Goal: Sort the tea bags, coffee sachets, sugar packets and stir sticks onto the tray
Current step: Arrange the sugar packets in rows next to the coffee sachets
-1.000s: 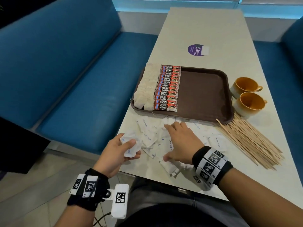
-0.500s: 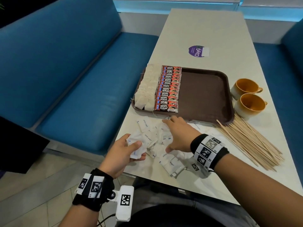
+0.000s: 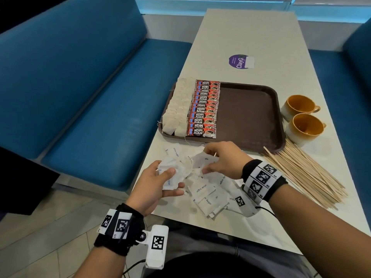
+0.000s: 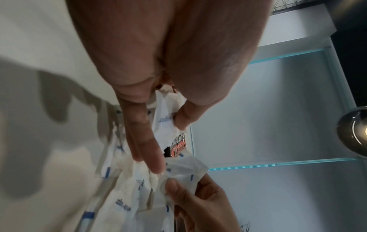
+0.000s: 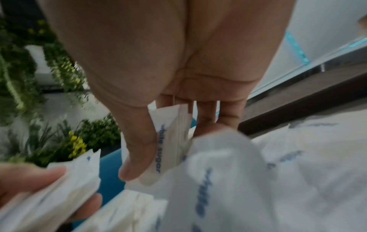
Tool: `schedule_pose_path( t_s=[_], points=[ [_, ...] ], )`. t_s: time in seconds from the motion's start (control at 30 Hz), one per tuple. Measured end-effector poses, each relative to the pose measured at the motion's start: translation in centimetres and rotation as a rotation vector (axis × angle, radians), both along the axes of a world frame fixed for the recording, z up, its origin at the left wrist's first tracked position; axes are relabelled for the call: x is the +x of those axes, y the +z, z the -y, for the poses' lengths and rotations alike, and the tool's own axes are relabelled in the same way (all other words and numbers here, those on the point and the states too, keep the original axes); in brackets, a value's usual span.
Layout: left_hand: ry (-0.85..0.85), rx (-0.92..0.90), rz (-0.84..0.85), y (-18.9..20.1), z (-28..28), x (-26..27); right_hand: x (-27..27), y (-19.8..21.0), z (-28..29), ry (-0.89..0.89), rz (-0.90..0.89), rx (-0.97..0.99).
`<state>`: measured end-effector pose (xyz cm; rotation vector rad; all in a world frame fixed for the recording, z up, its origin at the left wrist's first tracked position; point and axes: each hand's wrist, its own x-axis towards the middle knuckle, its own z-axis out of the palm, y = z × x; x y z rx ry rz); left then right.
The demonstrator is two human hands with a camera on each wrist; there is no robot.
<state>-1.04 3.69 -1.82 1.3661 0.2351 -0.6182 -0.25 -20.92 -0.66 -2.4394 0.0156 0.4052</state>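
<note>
White sugar packets (image 3: 206, 197) lie in a loose pile at the table's near edge. My left hand (image 3: 174, 180) grips a small stack of sugar packets (image 4: 166, 124) between thumb and fingers. Just to its right, my right hand (image 3: 206, 162) pinches one sugar packet (image 5: 168, 141) above the pile, almost touching the left hand's stack. The brown tray (image 3: 249, 117) beyond holds a column of tea bags (image 3: 176, 109) on its left side and a row of red coffee sachets (image 3: 204, 109) beside them. Wooden stir sticks (image 3: 305, 175) lie fanned on the table at the right.
Two orange cups (image 3: 301, 105) (image 3: 307, 127) stand right of the tray. A purple sticker (image 3: 241, 61) marks the far table. Blue benches (image 3: 100, 97) run along both sides. The tray's right two thirds are bare.
My right hand has lifted off the pile with a packet and drawn back toward the left hand. The left hand has moved right, over the table edge, still holding its stack.
</note>
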Motion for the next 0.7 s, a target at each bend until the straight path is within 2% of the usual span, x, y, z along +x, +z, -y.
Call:
schedule_pose_path(
  t_s=[0.07,0.2,0.23,0.4,0.5,0.7],
  points=[
    [0.002,-0.019,0.009,0.3,0.8,0.3,0.1,0.7,0.7,-0.065,0.038,0.106],
    [0.007,-0.120,-0.015,0.6,2.6,0.9,-0.3,3.6,1.2,-0.151,0.100,0.568],
    [0.007,-0.166,-0.027,1.1,3.2,1.0,-0.5,4.1,1.0,-0.152,0.087,0.619],
    [-0.121,-0.318,-0.118,2.8,5.2,1.0,-1.6,3.7,-0.2,-0.147,0.012,0.543],
    [-0.192,-0.299,-0.118,2.9,6.2,0.8,-2.2,3.1,-0.3,-0.169,0.078,0.399],
    [-0.182,-0.218,-0.100,2.7,7.0,0.3,-2.7,3.1,-0.4,-0.121,0.234,0.188]
  ],
)
